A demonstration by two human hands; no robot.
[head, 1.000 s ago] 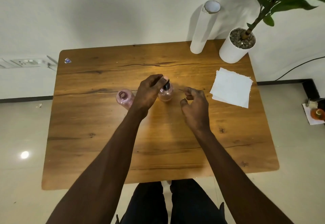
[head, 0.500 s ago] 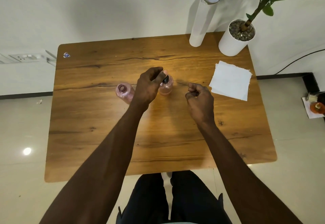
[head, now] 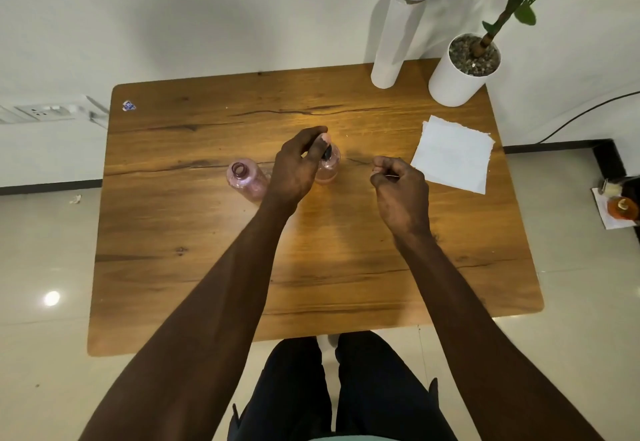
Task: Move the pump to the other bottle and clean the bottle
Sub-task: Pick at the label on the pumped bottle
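Two small pink clear bottles stand at the middle of the wooden table [head: 207, 267]. The left bottle [head: 244, 179] has an open neck and no top. On the right bottle [head: 329, 168] sits a black pump [head: 327, 152]; the fingers of my left hand [head: 298, 166] close around that pump from above and hide most of it. My right hand [head: 398, 186] hovers to the right of that bottle, apart from it, fingers curled in with nothing visible in them.
A folded white paper towel [head: 453, 154] lies at the table's right. A white paper roll [head: 398, 31] and a white pot with a plant [head: 460, 71] stand at the back right edge. On the floor at far right sits an orange bottle [head: 621, 206].
My right hand has drawn back from the right bottle and curled into a loose fist. My left hand has stayed on the pump. The camera view shifted slightly.
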